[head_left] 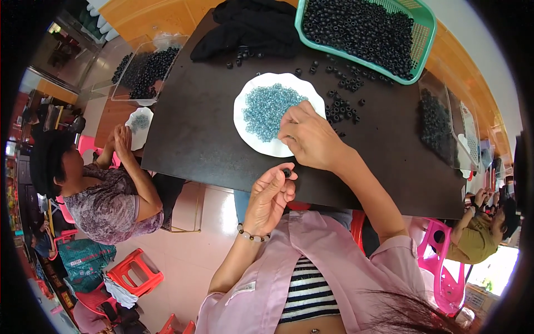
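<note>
Centrally, the dark table (211,139) carried all the work items. At its far right corner sat a green mesh basket (425,22) filled with black ring beads. A black cloth (250,28) lay bunched at the far edge, just left of the basket. 1 clear tray (144,72) of black beads stood at the far left corner, and another clear tray (439,128) lay along the right edge. A white plate (250,133) near the middle held a heap of small blue beads (267,111). Loose black beads (342,108) were scattered between the plate and the basket.

The right hand (311,136) rested on the plate's right side, fingers curled and pinched together at the blue heap; whether they gripped a bead cannot be told. The left hand (270,197) hovered at the near table edge, thumb and forefinger closed on 1 black bead (287,173).

Another person (105,195) sat at the left with a smaller plate (139,122).
</note>
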Demonstrator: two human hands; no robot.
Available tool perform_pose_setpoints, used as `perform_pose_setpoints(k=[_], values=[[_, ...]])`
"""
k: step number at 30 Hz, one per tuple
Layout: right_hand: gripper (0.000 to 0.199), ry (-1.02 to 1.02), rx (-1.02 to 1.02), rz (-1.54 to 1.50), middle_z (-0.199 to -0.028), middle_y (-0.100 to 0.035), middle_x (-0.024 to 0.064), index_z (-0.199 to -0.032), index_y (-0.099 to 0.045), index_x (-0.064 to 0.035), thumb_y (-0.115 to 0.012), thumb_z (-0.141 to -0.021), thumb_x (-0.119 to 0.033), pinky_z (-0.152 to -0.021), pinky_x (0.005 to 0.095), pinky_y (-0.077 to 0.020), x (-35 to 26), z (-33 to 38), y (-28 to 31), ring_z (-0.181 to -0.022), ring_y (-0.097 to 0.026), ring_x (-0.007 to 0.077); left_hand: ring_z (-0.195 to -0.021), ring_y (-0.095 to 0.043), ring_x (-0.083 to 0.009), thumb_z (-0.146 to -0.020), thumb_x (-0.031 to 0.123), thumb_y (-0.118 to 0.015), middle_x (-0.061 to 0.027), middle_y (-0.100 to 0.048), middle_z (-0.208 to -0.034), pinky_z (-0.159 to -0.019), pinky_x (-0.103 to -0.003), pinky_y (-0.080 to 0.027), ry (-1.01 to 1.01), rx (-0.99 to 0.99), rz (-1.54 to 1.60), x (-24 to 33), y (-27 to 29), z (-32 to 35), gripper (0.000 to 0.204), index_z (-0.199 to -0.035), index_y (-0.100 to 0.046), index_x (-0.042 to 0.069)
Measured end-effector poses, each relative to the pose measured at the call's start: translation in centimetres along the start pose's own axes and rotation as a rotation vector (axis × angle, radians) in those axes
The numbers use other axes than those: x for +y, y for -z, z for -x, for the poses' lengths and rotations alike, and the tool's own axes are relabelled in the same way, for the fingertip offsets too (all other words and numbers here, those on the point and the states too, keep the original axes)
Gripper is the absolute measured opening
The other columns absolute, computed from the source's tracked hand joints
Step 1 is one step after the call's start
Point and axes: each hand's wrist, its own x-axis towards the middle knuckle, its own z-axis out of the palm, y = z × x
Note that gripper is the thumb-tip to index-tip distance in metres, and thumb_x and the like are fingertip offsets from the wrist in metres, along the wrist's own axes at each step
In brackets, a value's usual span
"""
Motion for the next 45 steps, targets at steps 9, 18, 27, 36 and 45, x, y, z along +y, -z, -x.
perform_pose_setpoints(k=[9, 18, 27, 36, 45], values=[[0.006, -0.017, -0.017, -0.081, -0.095, -0.057, 0.0079, -0.077, -0.065, -0.0026, -0.064, -0.071, -0.003, -0.082, 0.0359, -0.0434, 0.5, 0.3, 0.3, -0.096, -0.048, 0.0278, -0.07, -0.055, -0.0084, -0.094, 0.023, -0.057, -0.0061, -0.064, -0.095, -0.062, -0.021, -0.044, 0.008, -0.013, 0.01, 0.1, -0.3, 0.0, 0.033, -0.117, -0.057, -0.001], [0.017, -0.463, 0.099, -1.023, -0.084, -0.06, 0.0004, -0.097, -0.064, -0.0005, -0.059, -0.089, -0.014, -0.061, 0.0196, -0.0368, -1.3, 1.4, 3.1, -0.065, -0.046, 0.006, -0.07, -0.055, -0.0059, -0.094, 0.022, -0.057, -0.0041, -0.065, -0.095, -0.064, -0.02, -0.045, 0.046, 0.022, 0.049, 0.1, -0.7, 0.4, 0.031, -0.116, -0.058, 0.001], [0.022, -0.568, 0.224, -1.445, -0.085, -0.062, 0.0052, -0.1, -0.065, -0.0007, -0.063, -0.09, -0.02, -0.061, 0.0214, -0.0388, -3.0, 7.7, 2.4, -0.065, -0.047, 0.0091, -0.069, -0.055, -0.0061, -0.093, 0.025, -0.058, -0.004, -0.065, -0.091, -0.064, -0.02, -0.047, 0.153, -0.024, 0.087, -0.9, -2.3, 0.8, 0.03, -0.112, -0.059, 0.002], [0.013, -0.51, 0.344, -1.308, -0.095, -0.067, 0.0075, -0.098, -0.067, 0.0004, -0.064, -0.086, -0.005, -0.075, 0.0242, -0.0496, -4.5, 10.6, 2.0, -0.084, -0.061, 0.0099, -0.071, -0.056, -0.0078, -0.091, 0.023, -0.061, -0.003, -0.064, -0.09, -0.065, -0.022, -0.049, 0.216, -0.073, 0.11, -2.6, -2.4, 0.9, 0.023, -0.105, -0.062, 0.006], [0.013, -0.423, 0.325, -1.075, -0.099, -0.065, 0.009, -0.095, -0.071, -0.0028, -0.067, -0.083, -0.005, -0.071, 0.0218, -0.0493, -4.8, 11.8, 2.5, -0.08, -0.06, 0.0095, -0.071, -0.057, -0.0092, -0.091, 0.019, -0.061, -0.0039, -0.063, -0.088, -0.065, -0.022, -0.05, 0.221, -0.096, 0.108, -3.5, -2.4, 1.0, 0.019, -0.105, -0.063, 0.007]])
